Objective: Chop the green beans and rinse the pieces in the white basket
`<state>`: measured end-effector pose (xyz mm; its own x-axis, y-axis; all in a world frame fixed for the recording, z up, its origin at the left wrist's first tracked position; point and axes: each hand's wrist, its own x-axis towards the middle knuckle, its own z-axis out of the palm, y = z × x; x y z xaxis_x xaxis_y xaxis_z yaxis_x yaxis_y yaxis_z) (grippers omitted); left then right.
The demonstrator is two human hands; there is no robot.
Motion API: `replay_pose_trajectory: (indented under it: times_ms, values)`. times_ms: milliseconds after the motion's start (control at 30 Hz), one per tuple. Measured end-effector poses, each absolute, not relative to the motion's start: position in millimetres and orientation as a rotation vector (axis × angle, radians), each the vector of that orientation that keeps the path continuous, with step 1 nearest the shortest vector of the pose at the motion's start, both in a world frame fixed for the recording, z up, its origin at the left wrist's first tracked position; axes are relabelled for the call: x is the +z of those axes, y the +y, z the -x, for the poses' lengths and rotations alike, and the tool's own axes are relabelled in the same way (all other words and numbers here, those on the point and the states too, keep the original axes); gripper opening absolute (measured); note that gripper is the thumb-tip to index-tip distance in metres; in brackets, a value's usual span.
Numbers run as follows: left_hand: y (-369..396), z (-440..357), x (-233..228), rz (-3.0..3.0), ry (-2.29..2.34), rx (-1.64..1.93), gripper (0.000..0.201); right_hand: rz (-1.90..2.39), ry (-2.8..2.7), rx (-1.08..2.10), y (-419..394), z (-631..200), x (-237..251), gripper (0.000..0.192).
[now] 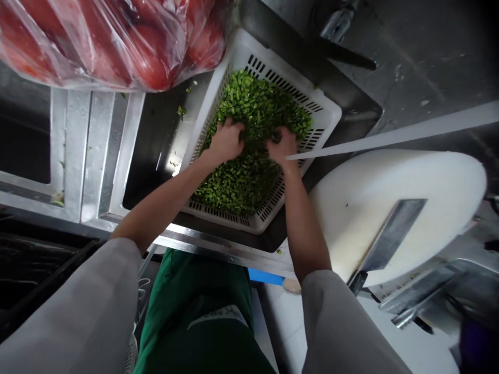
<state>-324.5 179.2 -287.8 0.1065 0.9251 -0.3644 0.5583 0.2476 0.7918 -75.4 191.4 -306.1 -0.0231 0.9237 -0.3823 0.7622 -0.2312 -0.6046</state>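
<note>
Steel sink holds our white basket of chopped greens. Our left hand and right hand dig in, fingers curled around pieces. Farther right, a cleaver rests on the cutting board.

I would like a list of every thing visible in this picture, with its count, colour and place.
chopped vegetable pieces: many, green, filling the basket
basket: one, white, slotted, in the sink
sink: one, steel, under the basket
plastic bag: one, clear with red contents, top left
cutting board: one, white, round, right of the sink
cleaver: one, steel blade with dark handle, lying on the board
apron: one, green, bottom centre
left hand: one, buried in the green pieces
right hand: one, buried in the green pieces
</note>
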Motion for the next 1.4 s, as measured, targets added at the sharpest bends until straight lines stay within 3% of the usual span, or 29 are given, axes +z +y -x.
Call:
replay_pose_trajectory:
  times_ms: [133,367,500,667,800,933,1167,1400]
  values:
    - [234.9,312.9,-297.7,-1.396,1.855,0.387,0.055,2.401,-1.475,0.932,236.9,76.0,-338.3,0.059]
    - [208.7,282.8,-333.7,-1.11,1.701,0.52,0.034,2.233,-1.535,1.154,209.1,119.5,-362.2,0.052]
    - [172.4,290.5,-320.1,-0.973,1.595,0.642,0.04,2.087,-1.604,1.23,173.7,140.5,-334.2,0.052]
    - [114.0,307.7,-264.1,-1.167,1.637,0.59,0.034,1.978,-1.748,1.255,115.3,151.6,-276.2,0.047]
    - [59.8,317.7,-220.2,-1.463,1.637,0.261,0.039,2.04,-1.978,1.111,56.2,155.8,-233.9,0.051]
    - [19.6,327.2,-205.3,-1.639,1.592,-0.052,0.053,2.162,-2.129,0.991,6.5,163.2,-216.5,0.064]
    - [9.4,327.3,-227.5,-1.711,1.587,-0.1,0.068,2.183,-2.193,0.835,-21.1,161.5,-246.7,0.064]
    - [43.5,324.7,-265.5,-1.784,1.542,-0.019,0.073,2.075,-2.361,0.593,20.2,144.6,-283.4,0.064]
